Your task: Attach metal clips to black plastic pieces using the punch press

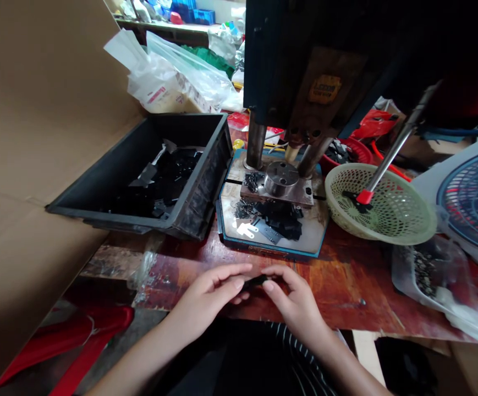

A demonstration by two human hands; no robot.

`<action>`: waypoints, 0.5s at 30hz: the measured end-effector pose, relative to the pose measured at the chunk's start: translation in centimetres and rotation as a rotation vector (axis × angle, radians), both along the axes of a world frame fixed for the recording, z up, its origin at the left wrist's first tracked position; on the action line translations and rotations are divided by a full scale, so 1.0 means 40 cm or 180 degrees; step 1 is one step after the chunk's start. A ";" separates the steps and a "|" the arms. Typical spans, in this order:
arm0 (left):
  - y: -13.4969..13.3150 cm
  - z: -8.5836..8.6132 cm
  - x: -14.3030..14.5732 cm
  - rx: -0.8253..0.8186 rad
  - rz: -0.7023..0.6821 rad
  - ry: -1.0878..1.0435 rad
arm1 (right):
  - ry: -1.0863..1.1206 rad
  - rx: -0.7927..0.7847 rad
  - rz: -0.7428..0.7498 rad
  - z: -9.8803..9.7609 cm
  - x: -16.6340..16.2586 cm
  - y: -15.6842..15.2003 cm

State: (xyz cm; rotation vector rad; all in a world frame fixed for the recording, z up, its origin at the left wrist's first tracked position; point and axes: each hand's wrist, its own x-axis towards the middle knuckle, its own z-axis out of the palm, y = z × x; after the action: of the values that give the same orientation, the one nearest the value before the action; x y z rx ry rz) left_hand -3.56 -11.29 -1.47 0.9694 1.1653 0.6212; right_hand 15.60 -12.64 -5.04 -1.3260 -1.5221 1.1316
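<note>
Small black part [256,281] pinched between both hands at table edge [346,297]; left hand [205,300] and right hand [294,300] met fingertip to fingertip, forearms angled inward.

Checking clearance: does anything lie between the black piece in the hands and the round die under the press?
Yes: a heap of flat parts lies just before the round die, straight beyond the black piece.
</note>
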 end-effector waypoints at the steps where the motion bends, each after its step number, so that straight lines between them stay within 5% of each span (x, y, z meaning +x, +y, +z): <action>1: -0.001 -0.001 0.001 0.0021 0.0003 0.0006 | 0.0007 -0.0090 -0.0062 0.002 -0.003 0.001; 10: -0.007 -0.006 0.002 -0.0204 0.0053 -0.0049 | 0.0673 -0.0754 -0.0408 0.007 -0.010 0.022; 15: -0.002 -0.020 0.012 -0.0345 0.0114 -0.0124 | 0.0178 -0.0134 -0.0507 0.005 -0.006 0.004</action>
State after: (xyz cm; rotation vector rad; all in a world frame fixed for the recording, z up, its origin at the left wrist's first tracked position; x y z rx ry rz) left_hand -3.06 -11.38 -2.29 0.8427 1.1720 0.5967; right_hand 15.37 -12.47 -4.83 -1.4060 -1.3341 1.0953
